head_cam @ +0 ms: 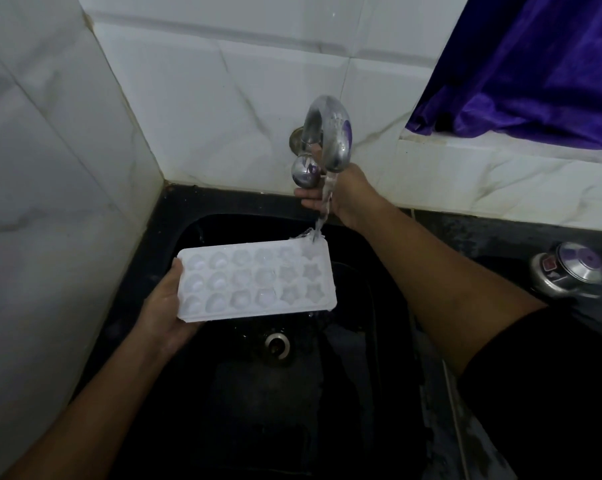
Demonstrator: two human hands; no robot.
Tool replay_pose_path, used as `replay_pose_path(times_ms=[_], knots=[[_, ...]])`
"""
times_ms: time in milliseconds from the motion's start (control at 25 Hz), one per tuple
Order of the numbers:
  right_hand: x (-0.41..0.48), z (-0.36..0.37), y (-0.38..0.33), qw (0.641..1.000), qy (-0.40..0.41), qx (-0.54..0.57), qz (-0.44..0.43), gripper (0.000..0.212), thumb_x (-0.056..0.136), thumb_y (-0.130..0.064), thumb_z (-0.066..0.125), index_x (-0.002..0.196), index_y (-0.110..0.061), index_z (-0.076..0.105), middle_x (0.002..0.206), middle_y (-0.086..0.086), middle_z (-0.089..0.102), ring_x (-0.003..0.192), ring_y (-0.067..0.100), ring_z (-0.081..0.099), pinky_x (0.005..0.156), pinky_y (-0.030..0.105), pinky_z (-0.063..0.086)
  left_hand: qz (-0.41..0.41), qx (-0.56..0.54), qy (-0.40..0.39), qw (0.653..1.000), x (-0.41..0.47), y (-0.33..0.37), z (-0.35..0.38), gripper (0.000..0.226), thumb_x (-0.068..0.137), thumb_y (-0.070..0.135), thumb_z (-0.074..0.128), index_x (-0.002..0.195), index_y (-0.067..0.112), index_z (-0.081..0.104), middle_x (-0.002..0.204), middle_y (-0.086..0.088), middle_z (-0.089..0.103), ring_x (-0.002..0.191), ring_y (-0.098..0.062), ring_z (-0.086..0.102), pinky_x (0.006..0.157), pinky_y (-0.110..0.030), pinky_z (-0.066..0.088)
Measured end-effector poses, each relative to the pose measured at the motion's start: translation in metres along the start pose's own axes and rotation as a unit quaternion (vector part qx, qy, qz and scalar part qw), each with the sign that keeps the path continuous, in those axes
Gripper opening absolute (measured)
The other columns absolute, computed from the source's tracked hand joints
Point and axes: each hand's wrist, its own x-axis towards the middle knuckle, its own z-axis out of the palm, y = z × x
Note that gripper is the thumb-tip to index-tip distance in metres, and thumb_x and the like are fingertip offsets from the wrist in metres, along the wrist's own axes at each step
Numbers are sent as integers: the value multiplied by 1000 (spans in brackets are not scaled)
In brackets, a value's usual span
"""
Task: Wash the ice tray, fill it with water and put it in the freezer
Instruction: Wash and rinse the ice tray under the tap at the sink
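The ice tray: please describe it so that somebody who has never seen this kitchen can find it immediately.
Find the black sink in the corner of the white tiled walls, under the curved metal tap. Over the basin, the left hand holds a flat white rectangle by its short end: the ice tray. It is the only white thing there, with rows of small moulded hollows, and tap water strikes its far right corner.

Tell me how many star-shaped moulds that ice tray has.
6 that I can make out, all at the right end of the ice tray, in two columns of three, nearest the tap. The top right one sits under the water stream, so its shape is unclear.
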Motion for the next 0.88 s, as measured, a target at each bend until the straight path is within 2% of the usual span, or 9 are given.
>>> replay_pose_path(times_ms=[40,200,400,560,640,760,800,880], knots=[[5,2,-2,1000,-2,-3,-1,24,102,-22,62,112,-1,63,93,17,74,86,32,74,69,40,64,-4,-1,-3,1000,0,0,-1,64,109,52,38,103,11,86,123,-18,76,102,-30,79,74,-41,67],[13,1,2,1000,-2,5,-1,20,102,-11,62,117,2,61,108,25,73,91,35,74,85,45,63,-10,-10,8,1000,3,1,-2,64,109,53,37,102,11,86,123,-18,76,102,-31,78,75,-42,67],[5,-1,-1,1000,-29,10,1,25,103,-23,63,116,-2,63,110,20,72,95,32,73,85,42,63,-6,-6,0,1000,1,1,6,66,110,50,35,96,13,87,115,-15,79,96,-28,80,69,-39,66],[-36,-6,17,990,-12,-141,20,27,105,-42,55,110,-15,60,105,9,68,94,25,71,83,41,63,11,-1,9,1000,2,2,2,62,110,49,38,98,15,87,117,-14,79,98,-27,80,70,-38,67],[-65,-18,49,980,-29,-195,11,23,106,-30,57,118,-12,65,108,11,74,93,28,75,73,37,65,10,-15,18,1000,5,4,-6,61,109,50,39,99,14,87,119,-15,78,99,-28,79,71,-39,67],[-98,-32,89,985,-51,-167,2,23,105,-5,54,122,-6,69,106,18,77,93,34,76,75,43,65,-5,-42,15,999,9,3,-14,59,104,54,44,116,9,80,129,-17,74,106,-30,78,73,-42,67],[-102,-33,96,988,-39,-149,-5,22,104,-4,54,120,-6,70,105,18,77,93,34,76,75,43,65,-8,-48,13,999,9,1,-15,58,104,54,44,122,9,76,132,-17,72,106,-30,78,73,-41,67],[-99,-30,99,984,13,-172,-36,15,104,-14,58,106,-9,72,98,12,77,88,29,75,74,40,63,-10,-51,9,999,8,-3,-12,57,102,53,45,120,9,77,133,-17,72,107,-29,78,73,-41,66]])
